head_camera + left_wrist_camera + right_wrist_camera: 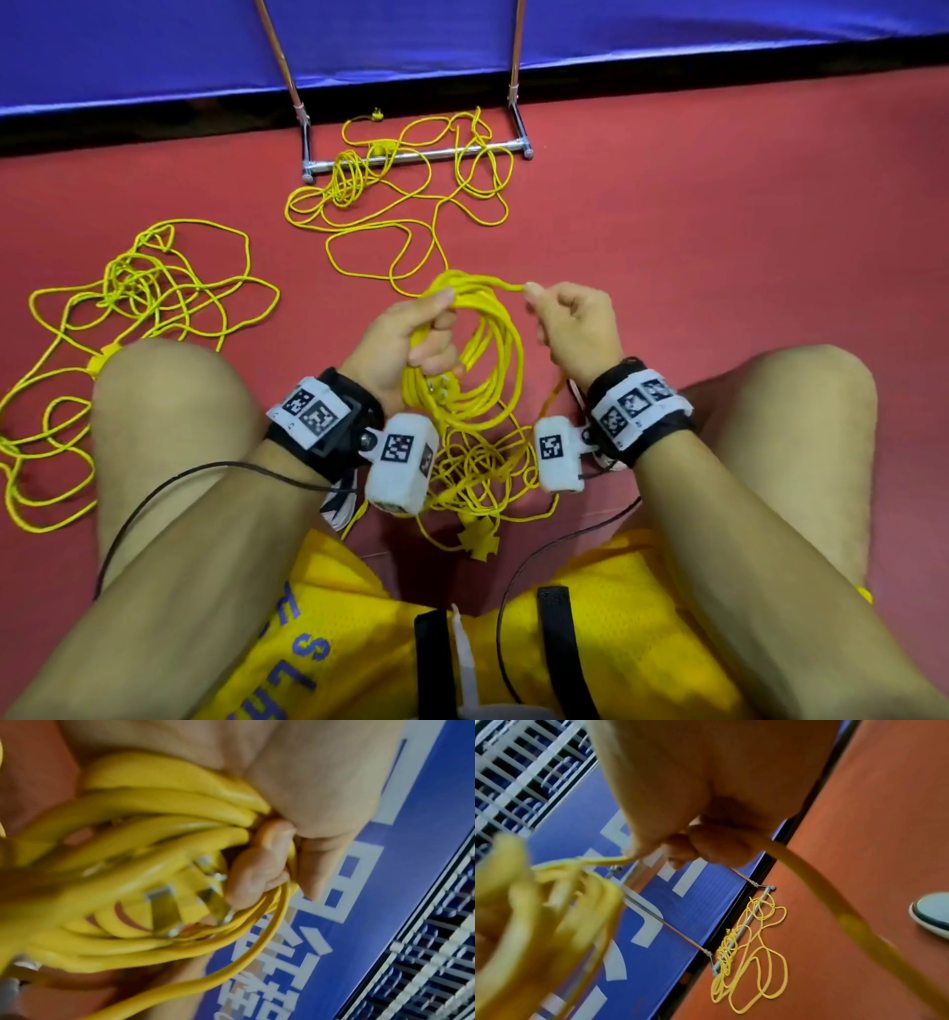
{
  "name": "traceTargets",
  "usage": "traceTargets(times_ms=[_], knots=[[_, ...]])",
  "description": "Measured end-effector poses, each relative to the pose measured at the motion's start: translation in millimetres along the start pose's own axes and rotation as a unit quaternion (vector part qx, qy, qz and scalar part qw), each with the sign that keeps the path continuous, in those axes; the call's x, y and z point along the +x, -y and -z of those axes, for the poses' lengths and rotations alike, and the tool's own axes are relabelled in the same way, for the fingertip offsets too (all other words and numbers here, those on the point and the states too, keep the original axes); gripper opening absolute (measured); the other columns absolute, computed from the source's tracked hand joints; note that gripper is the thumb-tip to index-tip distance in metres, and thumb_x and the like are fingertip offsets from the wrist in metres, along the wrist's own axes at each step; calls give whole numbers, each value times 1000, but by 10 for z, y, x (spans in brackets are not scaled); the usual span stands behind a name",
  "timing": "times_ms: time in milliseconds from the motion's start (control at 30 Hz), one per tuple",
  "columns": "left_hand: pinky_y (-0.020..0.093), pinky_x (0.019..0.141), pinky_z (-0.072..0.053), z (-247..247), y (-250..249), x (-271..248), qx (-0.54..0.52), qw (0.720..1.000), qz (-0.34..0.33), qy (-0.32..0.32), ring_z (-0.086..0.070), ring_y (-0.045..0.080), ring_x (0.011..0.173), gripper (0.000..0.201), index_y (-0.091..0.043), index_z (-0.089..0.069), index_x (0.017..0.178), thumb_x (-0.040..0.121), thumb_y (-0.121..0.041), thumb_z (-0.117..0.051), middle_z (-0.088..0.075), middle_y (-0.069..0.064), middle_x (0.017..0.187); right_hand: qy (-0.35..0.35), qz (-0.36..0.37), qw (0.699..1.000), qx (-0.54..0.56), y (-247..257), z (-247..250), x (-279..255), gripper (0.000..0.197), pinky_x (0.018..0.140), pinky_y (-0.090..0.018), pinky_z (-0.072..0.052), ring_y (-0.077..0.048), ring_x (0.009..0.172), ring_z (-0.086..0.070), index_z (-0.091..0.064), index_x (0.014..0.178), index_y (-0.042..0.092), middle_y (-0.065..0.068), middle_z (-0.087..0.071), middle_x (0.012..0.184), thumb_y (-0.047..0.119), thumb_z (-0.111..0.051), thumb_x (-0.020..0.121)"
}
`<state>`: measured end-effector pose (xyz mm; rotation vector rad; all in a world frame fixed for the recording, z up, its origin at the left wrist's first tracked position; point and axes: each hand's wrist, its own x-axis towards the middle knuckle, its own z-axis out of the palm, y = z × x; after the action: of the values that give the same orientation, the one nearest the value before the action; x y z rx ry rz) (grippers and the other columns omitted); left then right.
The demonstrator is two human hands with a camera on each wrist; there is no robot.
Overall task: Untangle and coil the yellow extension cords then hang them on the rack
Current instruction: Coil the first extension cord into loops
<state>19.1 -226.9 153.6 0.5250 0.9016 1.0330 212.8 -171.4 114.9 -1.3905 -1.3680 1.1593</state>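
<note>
Left hand: we see the left hand (405,339) curled round a bundle of loops, the coiled cord (488,349), held up between the knees; the left wrist view shows the fingers (259,862) wrapped about several strands.
Plug: a yellow plug (180,898) with metal prongs lies inside the coil, just beside those fingers (the picture is blurred there).
Right hand: the right hand (575,329) pinches a single strand at the top of the coil, thumb and fingertips closed on it; the two hands are near but apart.
Loose end: below the hands the same cord falls in a slack tangle (477,473) on the floor, with a yellow socket block (480,537) lying at its near edge.
Second cord: a tangled cord (128,308) sprawls on the red floor (719,231) to our left, beyond the left knee.
Third cord: another cord (400,195) lies draped over and round the base bar of the rack (416,157), well apart from the hands.
Rack: its metal base stands on the floor against a blue banner (462,36), and we see no cord on its uprights.
</note>
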Motion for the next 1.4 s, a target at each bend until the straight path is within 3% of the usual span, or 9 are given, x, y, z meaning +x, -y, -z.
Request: traceTargets(times_ms=[100, 233, 500, 733, 900, 967, 1100, 1200, 1400], knots=[[27, 54, -49, 34, -122, -23, -88, 994, 29, 60, -36, 9, 33, 40, -18, -55, 57, 88, -44, -52, -31, -8, 33, 52, -51, 985, -156, -116, -96, -18, 68, 57, -32, -39, -17, 43, -44, -58, 45, 20, 5, -45, 37, 74, -44, 84], [27, 63, -47, 181, -225, -19, -206, 969, 8, 135, -47, 10, 40, 35, -14, -57, 66, 85, -40, -68, -43, -6, 37, 232, -113, 924, -281, -395, -224, -163, 57, 61, -37, -44, -22, 56, -51, -62, 60, 14, -1, -53, 52, 67, -48, 76], [33, 77, -51, 292, -452, 116, -318, 924, -169, -127, -48, 13, 48, 27, -13, -49, 76, 100, -25, -50, -41, -5, 48, 281, -140, 893, -322, -632, -303, -325, 11, 67, -34, -44, -29, 71, -55, -58, 87, 12, -9, -59, 74, 16, -50, 94], [33, 59, -50, 372, -386, 255, -133, 911, -300, -250, -56, 16, 57, 17, -13, -47, 89, 96, 1, -53, -53, 1, 59, 304, -35, 845, -439, -610, -281, -411, 18, 85, -39, -45, -39, 103, -62, -50, 116, 18, -16, -65, 113, 25, -43, 101], [45, 84, -53, 492, -265, 267, 287, 848, -296, -333, -66, 29, 88, 53, -14, -44, 119, 81, -38, -71, -67, 11, 100, 361, 123, 836, -394, -261, -395, -516, 29, 89, -40, -45, -32, 108, -58, -59, 123, 16, -11, -65, 109, 16, -50, 95], [37, 103, -40, 508, -169, 257, 456, 789, -287, -296, -57, 30, 115, 63, -3, -39, 134, 87, -32, -70, -58, 17, 125, 346, 209, 830, -384, -43, -421, -576, 28, 80, -38, -43, -29, 99, -57, -64, 111, 13, -8, -62, 95, 17, -49, 87], [42, 82, -40, 409, -7, 229, 635, 732, -185, -166, -57, 40, 99, 44, -4, -44, 122, 91, -28, -66, -58, 18, 100, 202, 308, 874, -318, 133, -331, -600, 29, 57, -41, -50, -28, 71, -59, -71, 91, 16, 0, -53, 72, 24, -46, 78], [38, 64, -40, 303, 142, 174, 606, 788, -108, -36, -53, 26, 66, 26, -14, -49, 87, 90, -39, -56, -49, 3, 70, 91, 352, 882, -301, 199, -285, -600, 25, 51, -31, -44, -22, 63, -57, -74, 83, 19, 2, -54, 67, 22, -51, 73], [31, 50, -39, 146, 202, 90, 328, 941, 71, 42, -39, 21, 36, 79, -10, -60, 63, 65, -89, -55, -38, 6, 42, -40, 381, 854, -352, 122, -182, -364, 21, 72, -41, -38, -26, 75, -57, -70, 88, 18, -1, -58, 80, 16, -55, 73]])
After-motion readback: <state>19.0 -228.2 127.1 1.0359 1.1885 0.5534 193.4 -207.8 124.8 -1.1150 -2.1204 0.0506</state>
